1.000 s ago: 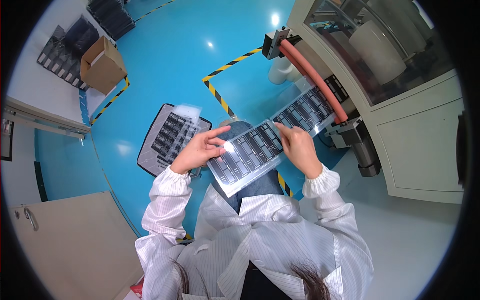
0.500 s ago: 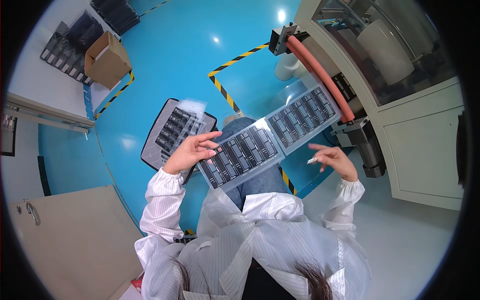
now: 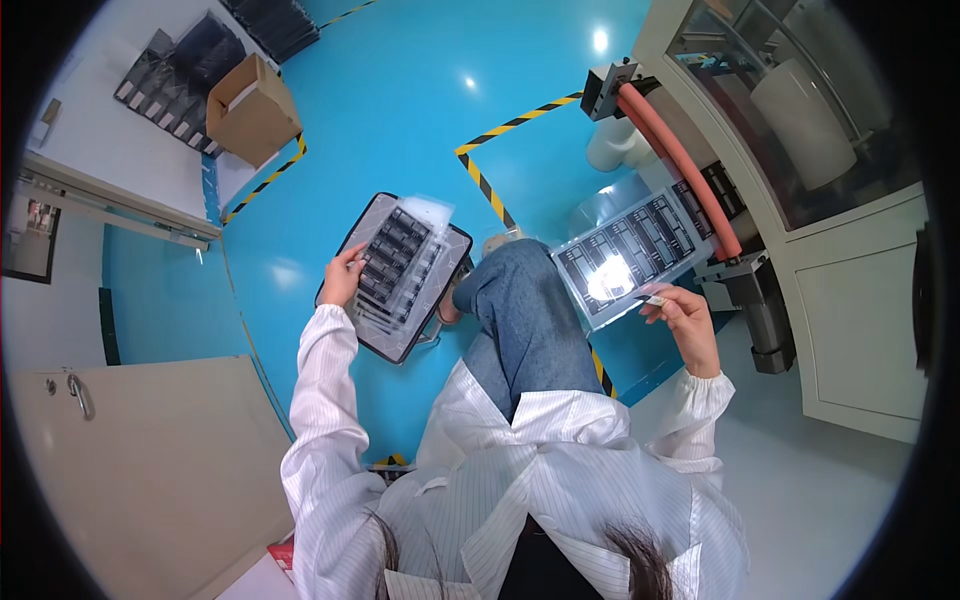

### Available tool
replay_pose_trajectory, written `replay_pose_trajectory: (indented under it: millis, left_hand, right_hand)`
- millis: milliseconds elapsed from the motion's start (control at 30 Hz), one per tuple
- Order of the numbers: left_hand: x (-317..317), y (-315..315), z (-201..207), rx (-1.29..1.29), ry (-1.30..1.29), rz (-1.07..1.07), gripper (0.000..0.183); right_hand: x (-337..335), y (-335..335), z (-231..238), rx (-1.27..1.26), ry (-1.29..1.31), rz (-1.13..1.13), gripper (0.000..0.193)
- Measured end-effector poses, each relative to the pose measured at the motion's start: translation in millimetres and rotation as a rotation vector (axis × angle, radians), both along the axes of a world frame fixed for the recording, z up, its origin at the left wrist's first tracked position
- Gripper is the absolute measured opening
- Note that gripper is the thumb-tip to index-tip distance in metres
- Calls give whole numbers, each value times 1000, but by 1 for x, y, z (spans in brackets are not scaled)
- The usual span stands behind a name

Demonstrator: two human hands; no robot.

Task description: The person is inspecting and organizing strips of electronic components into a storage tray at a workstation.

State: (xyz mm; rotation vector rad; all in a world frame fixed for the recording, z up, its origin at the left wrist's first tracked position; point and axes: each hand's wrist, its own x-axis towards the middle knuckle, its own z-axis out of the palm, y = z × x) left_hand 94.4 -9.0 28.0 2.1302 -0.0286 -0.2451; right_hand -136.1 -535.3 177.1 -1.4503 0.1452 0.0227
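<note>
A clear sheet of dark parts (image 3: 398, 262) is gripped by the left hand (image 3: 343, 280); another sheet's (image 3: 630, 255) corner is pinched by the right hand (image 3: 685, 318).

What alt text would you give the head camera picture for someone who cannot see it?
A person in a white striped coat, seen from above, lays a clear sheet of dark parts with the left hand onto a stack on the blue floor, while the right hand holds the strip coming from a machine.

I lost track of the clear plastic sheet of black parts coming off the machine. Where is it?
In the head view the clear plastic sheet lies right of centre, its lower edge at the right hand, beside the orange roller.
</note>
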Motion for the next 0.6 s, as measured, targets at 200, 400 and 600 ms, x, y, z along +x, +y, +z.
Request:
replay_pose_trajectory:
  millis: [200, 400, 600]
  left_hand:
    - [-2, 40, -87, 516, -147, 61, 64]
    - [-4, 8, -73, 523, -57, -56, 69]
    - [-15, -73, -17, 656, -291, -119, 60]
  right_hand:
    - [5, 17, 10, -4, 14, 14, 22]
    - [-2, 21, 19, -20, 48, 6, 22]
    - [1, 31, 23, -18, 63, 38, 19]
